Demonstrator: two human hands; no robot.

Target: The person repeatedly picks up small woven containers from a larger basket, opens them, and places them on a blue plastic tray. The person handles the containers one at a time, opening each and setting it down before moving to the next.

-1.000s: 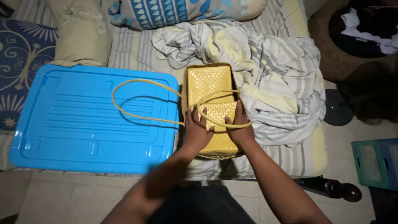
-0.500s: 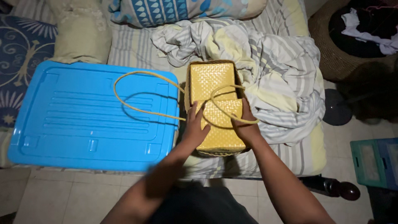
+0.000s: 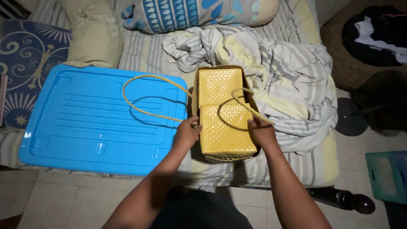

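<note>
A yellow woven basket bag (image 3: 222, 112) lies on the bed's near edge, with two flat yellow woven pieces inside it. My left hand (image 3: 187, 133) grips its left side and my right hand (image 3: 261, 132) grips its right side. One long yellow handle loop (image 3: 144, 111) trails left across a blue plastic lid (image 3: 89, 123). The other handle loop (image 3: 243, 104) arches over the bag near my right hand.
A crumpled striped sheet (image 3: 275, 72) lies behind and right of the bag. Pillows (image 3: 199, 12) sit at the back of the bed. A wicker basket with clothes (image 3: 364, 38) stands at the far right, and a teal crate (image 3: 388, 176) is on the tiled floor.
My hands have slid from the top of the bag's near end out to its two sides. The view has shifted slightly.
</note>
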